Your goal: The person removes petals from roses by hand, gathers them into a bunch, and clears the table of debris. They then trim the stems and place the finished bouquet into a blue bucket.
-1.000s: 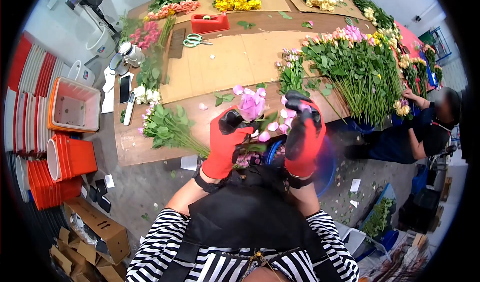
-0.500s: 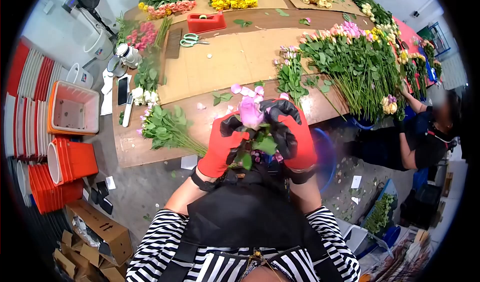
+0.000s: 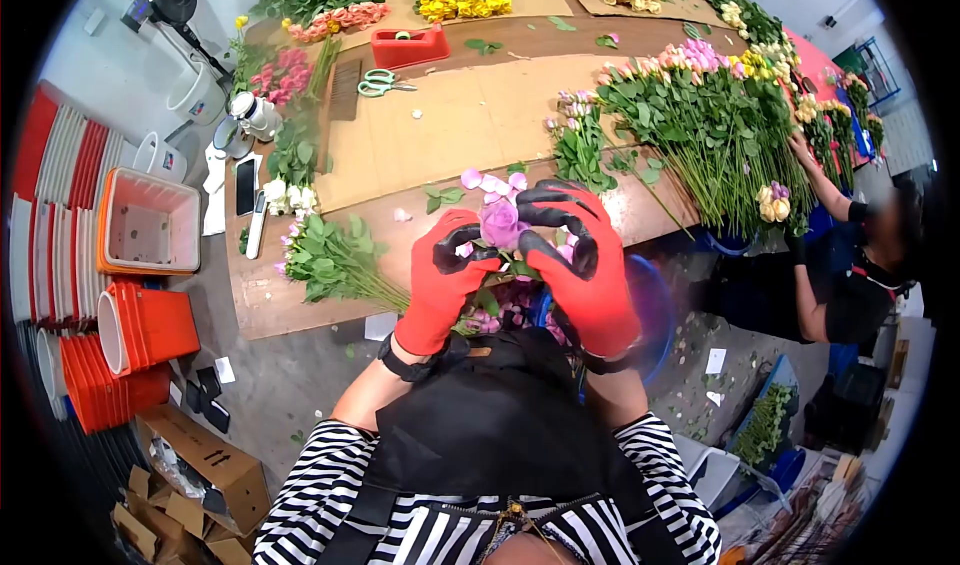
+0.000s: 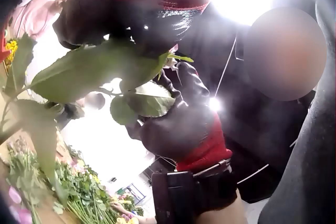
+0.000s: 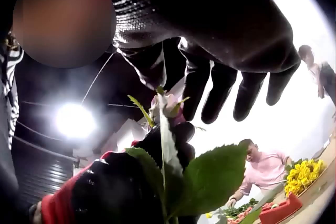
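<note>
A purple-pink rose (image 3: 503, 223) stands upright before the apron. My red-and-black gloved left hand (image 3: 446, 277) holds it just below the bloom, thumb and fingers around the stem top. The gloved right hand (image 3: 582, 262) is at the bloom's right side, its fingers arched and spread. In the right wrist view the bloom (image 5: 173, 108) shows between that hand's thumb and forefinger, above the gloved left hand (image 5: 131, 184). Green rose leaves (image 5: 212, 179) hang below the bloom. The left wrist view shows large leaves (image 4: 79, 74) partly covering the hands.
Loose pink petals (image 3: 483, 180) lie on the table (image 3: 600, 205). Bunches of roses (image 3: 690, 115) lie to the right, another bunch (image 3: 325, 255) to the left. Scissors (image 3: 380, 84) and a red tape dispenser (image 3: 410, 47) are farther back. A blue bucket (image 3: 655, 315) stands below right. Another person (image 3: 850, 255) works at right.
My right hand has come in from the right to the rose and now has its fingers spread around the bloom. The left hand keeps its hold. At right, the other person has leaned slightly.
</note>
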Demonstrator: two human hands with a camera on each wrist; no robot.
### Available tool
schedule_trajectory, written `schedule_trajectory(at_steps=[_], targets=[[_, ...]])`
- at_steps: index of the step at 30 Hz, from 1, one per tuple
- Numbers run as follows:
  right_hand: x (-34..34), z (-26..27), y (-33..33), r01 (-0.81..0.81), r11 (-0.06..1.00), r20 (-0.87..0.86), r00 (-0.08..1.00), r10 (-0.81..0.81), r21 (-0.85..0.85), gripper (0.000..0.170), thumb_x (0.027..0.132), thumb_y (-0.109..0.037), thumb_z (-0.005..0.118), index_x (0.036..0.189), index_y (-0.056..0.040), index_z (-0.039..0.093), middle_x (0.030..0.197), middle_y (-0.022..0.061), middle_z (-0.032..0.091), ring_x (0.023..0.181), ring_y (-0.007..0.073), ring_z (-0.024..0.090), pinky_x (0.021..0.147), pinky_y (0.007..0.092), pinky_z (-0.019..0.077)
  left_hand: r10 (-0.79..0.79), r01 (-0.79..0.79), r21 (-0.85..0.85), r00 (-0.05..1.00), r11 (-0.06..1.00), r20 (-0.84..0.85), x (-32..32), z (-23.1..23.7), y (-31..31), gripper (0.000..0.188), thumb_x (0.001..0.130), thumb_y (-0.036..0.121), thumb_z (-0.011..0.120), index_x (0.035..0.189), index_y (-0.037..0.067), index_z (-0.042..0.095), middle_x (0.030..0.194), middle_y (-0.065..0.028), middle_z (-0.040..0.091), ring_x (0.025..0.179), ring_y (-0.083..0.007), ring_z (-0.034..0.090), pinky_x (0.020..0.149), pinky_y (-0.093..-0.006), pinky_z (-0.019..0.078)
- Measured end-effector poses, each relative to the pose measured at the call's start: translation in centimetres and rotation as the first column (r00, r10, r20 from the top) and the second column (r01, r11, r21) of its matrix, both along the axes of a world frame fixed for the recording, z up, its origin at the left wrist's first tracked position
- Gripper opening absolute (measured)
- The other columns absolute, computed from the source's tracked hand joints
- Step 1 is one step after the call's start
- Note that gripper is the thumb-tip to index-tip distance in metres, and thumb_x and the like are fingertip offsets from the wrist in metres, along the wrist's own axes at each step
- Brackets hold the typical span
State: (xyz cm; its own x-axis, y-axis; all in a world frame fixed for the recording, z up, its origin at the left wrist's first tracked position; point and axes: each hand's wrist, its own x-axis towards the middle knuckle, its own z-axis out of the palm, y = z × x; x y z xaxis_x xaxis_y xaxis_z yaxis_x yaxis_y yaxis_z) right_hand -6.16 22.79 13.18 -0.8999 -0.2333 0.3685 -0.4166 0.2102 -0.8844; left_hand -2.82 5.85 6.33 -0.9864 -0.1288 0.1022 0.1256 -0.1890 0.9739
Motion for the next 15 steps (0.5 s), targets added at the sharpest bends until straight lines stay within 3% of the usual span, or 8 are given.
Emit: schedule_trajectory(at_steps=[2,6,7,9,11,13,15], targets=[[0.3,-0.3,-0.3,0.04,0.999,-0.012,0.999,-0.04,0.02,0.029,0.072,-0.002,0.073,0.1,-0.002,0.068,0.108,0.0106,0.064,0.112,0.0245,0.055,0.095,0.0341,0.0426,0.01,-0.023,-0.148,0.996,0.989,-0.086,-0.1,0.5,0.0,0.045,0.07,-0.001,0.063,0.115,-0.005,0.062,0.1,-0.0054,0.067,0.092,-0.0119,0.06,0.087,-0.0275,0.0471],[0.0,-1.9,-0.1,-0.015,0.993,0.07,0.997,0.023,-0.115,0.024,0.076,-0.003,0.07,0.1,-0.0014,0.066,0.103,0.0097,0.066,0.103,0.0214,0.059,0.09,0.0328,0.0455,0.004,-0.004,0.039,1.0,0.999,0.005,0.2,1.1,0.2,0.036,0.07,-0.004,0.066,0.105,-0.006,0.06,0.098,-0.0081,0.062,0.09,-0.0163,0.056,0.079,-0.0281,0.0468],[-0.1,-1.9,0.1,-0.032,0.967,0.258,0.961,0.1,-0.252,0.021,0.079,-0.003,0.068,0.1,-0.0004,0.066,0.102,0.0094,0.066,0.101,0.0203,0.06,0.089,0.0324,0.0458,-0.015,0.009,0.118,0.998,0.993,0.053,0.3,1.2,0.2,0.034,0.071,-0.003,0.064,0.105,-0.006,0.061,0.096,-0.0076,0.063,0.087,-0.0156,0.057,0.078,-0.0286,0.0469],[-0.2,-2.0,0.5,0.02,0.863,0.557,0.772,0.308,-0.505,0.017,0.084,-0.004,0.064,0.1,0.0016,0.065,0.1,0.0089,0.067,0.096,0.0181,0.061,0.088,0.0315,0.0466,-0.098,0.073,0.202,0.988,0.977,0.12,0.3,1.0,-0.1,0.034,0.074,0.003,0.061,0.107,-0.006,0.062,0.091,-0.006,0.065,0.08,-0.0127,0.058,0.074,-0.0293,0.0479],[-0.6,-2.2,0.5,-0.029,0.883,0.475,0.835,0.279,-0.469,0.017,0.088,-0.004,0.06,0.102,0.0032,0.065,0.099,0.0082,0.067,0.095,0.0164,0.061,0.088,0.031,0.0466,-0.125,0.121,-0.116,0.992,0.986,-0.024,0.1,0.3,-1.1,0.037,0.075,0.003,0.061,0.111,-0.005,0.061,0.091,-0.0062,0.065,0.084,-0.013,0.06,0.075,-0.0288,0.0492],[-0.7,-2.0,0.9,-0.043,0.9,0.452,0.853,0.259,-0.434,0.021,0.09,-0.005,0.057,0.108,0.004,0.064,0.103,0.0091,0.067,0.1,0.0171,0.06,0.092,0.0307,0.0458,-0.167,0.17,-0.059,0.985,0.984,0.045,0.0,-0.2,-1.4,0.042,0.076,0.004,0.06,0.116,-0.005,0.059,0.095,-0.0078,0.065,0.089,-0.0142,0.061,0.079,-0.0291,0.051],[-0.5,-1.5,0.4,0.031,0.863,0.443,0.867,0.227,-0.504,0.024,0.089,-0.004,0.058,0.111,0.004,0.063,0.109,0.0101,0.065,0.104,0.0178,0.059,0.096,0.0307,0.0441,-0.089,0.082,0.138,0.995,0.987,0.045,0.4,-1.5,-1.0,0.041,0.077,0.005,0.06,0.117,-0.005,0.059,0.097,-0.0081,0.064,0.088,-0.0137,0.06,0.08,-0.0289,0.0507]])
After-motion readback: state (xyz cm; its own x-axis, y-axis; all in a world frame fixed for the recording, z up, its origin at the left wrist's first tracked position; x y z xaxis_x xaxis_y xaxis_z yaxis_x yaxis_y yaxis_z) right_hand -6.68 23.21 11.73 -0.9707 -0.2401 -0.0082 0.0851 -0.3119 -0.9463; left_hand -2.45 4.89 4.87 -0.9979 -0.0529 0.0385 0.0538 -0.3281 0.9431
